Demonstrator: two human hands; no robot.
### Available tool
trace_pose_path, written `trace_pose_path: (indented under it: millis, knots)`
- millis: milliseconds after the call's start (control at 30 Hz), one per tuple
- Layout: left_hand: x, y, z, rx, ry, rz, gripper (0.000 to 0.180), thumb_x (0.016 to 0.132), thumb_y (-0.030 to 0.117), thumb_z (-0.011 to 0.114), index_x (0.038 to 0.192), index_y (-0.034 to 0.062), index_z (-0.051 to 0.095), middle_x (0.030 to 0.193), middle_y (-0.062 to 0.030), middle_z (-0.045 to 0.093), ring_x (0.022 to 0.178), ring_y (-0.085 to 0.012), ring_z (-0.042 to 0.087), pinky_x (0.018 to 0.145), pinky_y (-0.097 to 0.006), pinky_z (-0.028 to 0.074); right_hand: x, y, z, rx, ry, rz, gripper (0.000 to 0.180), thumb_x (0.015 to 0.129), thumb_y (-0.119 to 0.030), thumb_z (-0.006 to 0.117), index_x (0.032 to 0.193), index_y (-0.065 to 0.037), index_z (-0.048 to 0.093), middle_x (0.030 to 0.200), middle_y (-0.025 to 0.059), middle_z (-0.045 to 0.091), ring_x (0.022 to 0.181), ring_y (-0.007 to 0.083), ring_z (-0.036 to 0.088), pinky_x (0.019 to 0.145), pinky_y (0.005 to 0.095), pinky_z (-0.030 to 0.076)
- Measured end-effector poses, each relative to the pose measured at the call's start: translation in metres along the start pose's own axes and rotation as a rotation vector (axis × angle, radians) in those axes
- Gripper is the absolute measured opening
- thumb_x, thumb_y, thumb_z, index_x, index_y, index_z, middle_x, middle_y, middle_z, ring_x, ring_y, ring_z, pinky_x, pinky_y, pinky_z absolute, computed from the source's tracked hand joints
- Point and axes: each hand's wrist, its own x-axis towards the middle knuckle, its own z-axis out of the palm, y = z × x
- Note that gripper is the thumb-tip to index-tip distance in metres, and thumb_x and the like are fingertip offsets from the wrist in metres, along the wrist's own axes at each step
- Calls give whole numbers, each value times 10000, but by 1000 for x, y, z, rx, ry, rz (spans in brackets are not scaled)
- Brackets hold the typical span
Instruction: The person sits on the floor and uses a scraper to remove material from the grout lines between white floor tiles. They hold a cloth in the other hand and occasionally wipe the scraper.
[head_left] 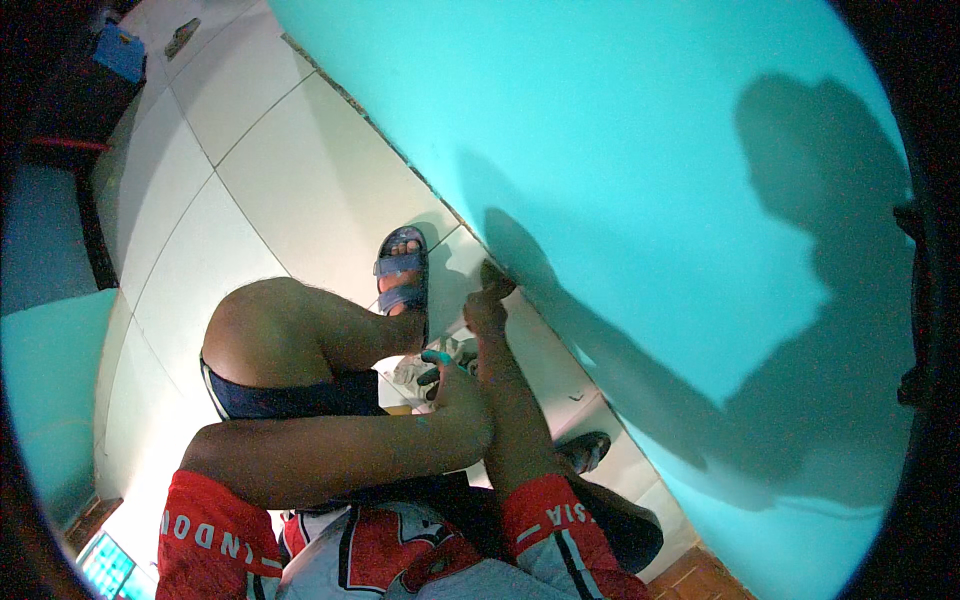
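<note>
My right hand [486, 314] is closed around a dark brown piece [497, 279] of unclear kind, low down by the foot of the turquoise wall [600, 120]. My left hand [452, 382] hangs between my knees, its fingers loosely apart. Turquoise colour, like paint, covers one of its fingertips. Behind that hand a crumpled grey-white cloth [408, 371] lies on the floor, partly hidden by the hand and my right forearm. My left forearm rests across my thigh.
White tiles [270, 150] cover the floor. My feet wear dark blue sandals [402, 290]. A blue box-like thing [120, 52] stands at the far left, with a small object [182, 38] on the floor nearby. Another turquoise surface [55, 370] rises on the left. My shadow falls across the wall.
</note>
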Motion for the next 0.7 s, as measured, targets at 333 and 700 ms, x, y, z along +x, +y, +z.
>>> trace_pose_path:
  millis: [333, 700]
  knots:
    - [10, -6, 15, -4, 7, 107, 253, 829, 256, 676, 999, 71, 709, 794, -77, 630, 680, -283, 605, 712, -601, 465, 14, 12, -8, 241, -137, -29, 119, 828, -184, 660, 788, -98, 733, 762, 72, 686, 716, 237, 666, 623, 428, 505]
    - [-37, -25, -21, -5, -17, 118, 270, 823, 266, 662, 988, 55, 692, 743, -85, 605, 663, -285, 596, 700, -571, 478, 44, 18, 17, -24, -206, -339, 159, 835, -223, 669, 767, -93, 731, 756, 87, 702, 680, 232, 657, 554, 428, 488]
